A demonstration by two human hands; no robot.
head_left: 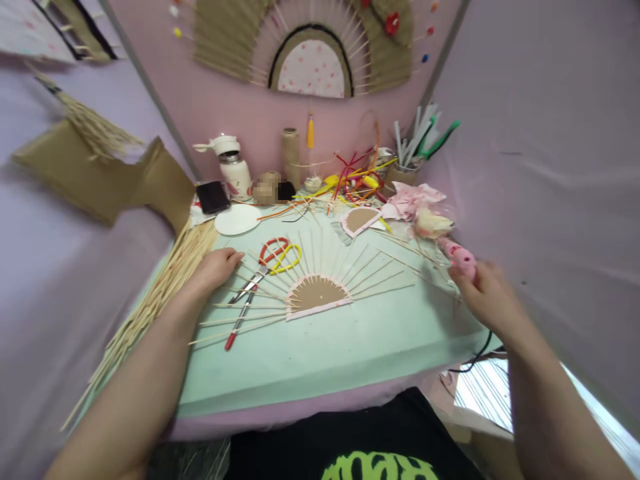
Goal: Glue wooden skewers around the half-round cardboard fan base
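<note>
My right hand (483,287) is wrapped round a pink glue gun (461,259) at the table's right side, its nozzle end pointing up and left; a black cord hangs below the hand. On the left, my left hand (219,268) is closed with its fingertips together, beside the outer stick ends of a fan frame; whatever it may pinch is hidden. The fan frame's half-round cardboard base (320,293), edged in pink, lies mid-table with thin sticks radiating from it. Scissors (274,261) with red and yellow handles and a red-capped pen (241,317) lie by its left sticks.
Long thin sticks (145,303) lie in a bundle under my left forearm. Along the back stand a white bottle (236,175), a cardboard tube (291,157), coloured pipe cleaners (353,180) and a holder with glue sticks (405,175). A second half-round cardboard piece (361,220) lies behind the fan.
</note>
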